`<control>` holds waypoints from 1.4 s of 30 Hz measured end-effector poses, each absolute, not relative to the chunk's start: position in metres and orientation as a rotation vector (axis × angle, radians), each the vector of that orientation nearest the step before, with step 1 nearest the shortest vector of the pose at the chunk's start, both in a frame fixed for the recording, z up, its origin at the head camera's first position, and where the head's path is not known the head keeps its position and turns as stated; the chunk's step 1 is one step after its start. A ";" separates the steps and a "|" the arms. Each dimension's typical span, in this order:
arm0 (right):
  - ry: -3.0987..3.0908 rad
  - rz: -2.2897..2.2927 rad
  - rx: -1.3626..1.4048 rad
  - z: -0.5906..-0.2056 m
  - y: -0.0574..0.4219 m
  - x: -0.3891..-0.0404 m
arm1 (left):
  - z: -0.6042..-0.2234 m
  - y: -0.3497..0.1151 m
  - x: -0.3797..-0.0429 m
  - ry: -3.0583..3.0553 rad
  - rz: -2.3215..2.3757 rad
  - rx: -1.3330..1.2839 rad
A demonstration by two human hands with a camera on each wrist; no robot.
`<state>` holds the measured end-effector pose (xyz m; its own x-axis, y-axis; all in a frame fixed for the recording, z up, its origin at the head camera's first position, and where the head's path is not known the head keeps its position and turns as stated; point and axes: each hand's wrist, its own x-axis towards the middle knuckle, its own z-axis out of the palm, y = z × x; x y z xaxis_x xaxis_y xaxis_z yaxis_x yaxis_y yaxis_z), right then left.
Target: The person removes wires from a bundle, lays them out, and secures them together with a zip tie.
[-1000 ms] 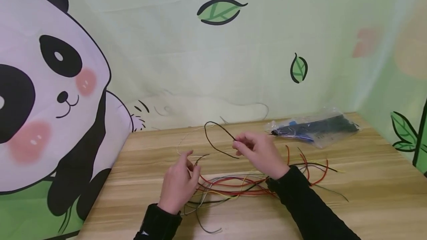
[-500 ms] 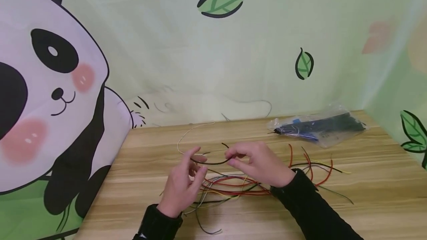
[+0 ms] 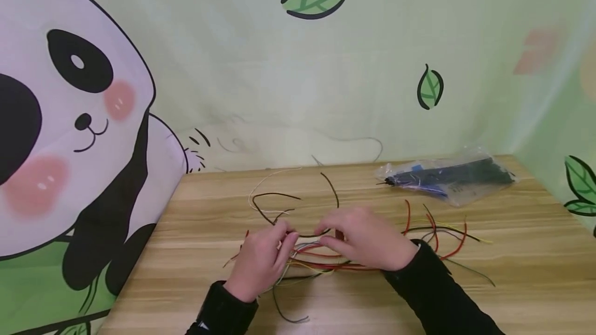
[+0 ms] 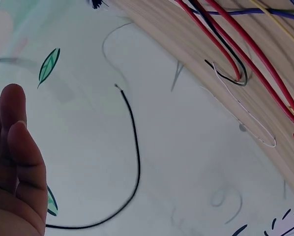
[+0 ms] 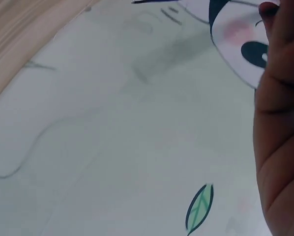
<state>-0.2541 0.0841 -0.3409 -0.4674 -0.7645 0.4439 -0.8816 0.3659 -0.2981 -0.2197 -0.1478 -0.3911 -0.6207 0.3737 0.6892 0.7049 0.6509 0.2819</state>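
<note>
Two bare hands hold one thin, flexible black wire (image 3: 308, 235) raised above a wood-grain table (image 3: 372, 306). Left hand (image 3: 262, 255): thumb and forefinger nearly together, pinching the wire. Right hand (image 3: 365, 237): fingers curled, wire gripped near the thumb tip. Free lengths curve out beyond both hands. Beneath lies a loose bundle of red, yellow, grey and black wires (image 3: 335, 267).
</note>
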 end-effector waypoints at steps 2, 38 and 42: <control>-2.402 0.740 1.508 -0.343 0.078 -0.251 | -0.391 -0.146 -0.219 -2.255 -0.712 -0.848; -2.421 0.755 1.445 -0.344 0.084 -0.257 | -0.376 -0.147 -0.209 -2.258 -1.008 -0.946; -2.456 0.704 1.353 -0.340 0.092 -0.260 | -0.374 -0.151 -0.209 -2.218 -0.979 -0.872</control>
<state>-0.2596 0.0922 -0.3404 -0.5377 -0.7221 0.4351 -0.8430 0.4523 -0.2911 -0.2091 -0.1506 -0.3737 -0.6333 0.3339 0.6982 0.7408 0.5225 0.4221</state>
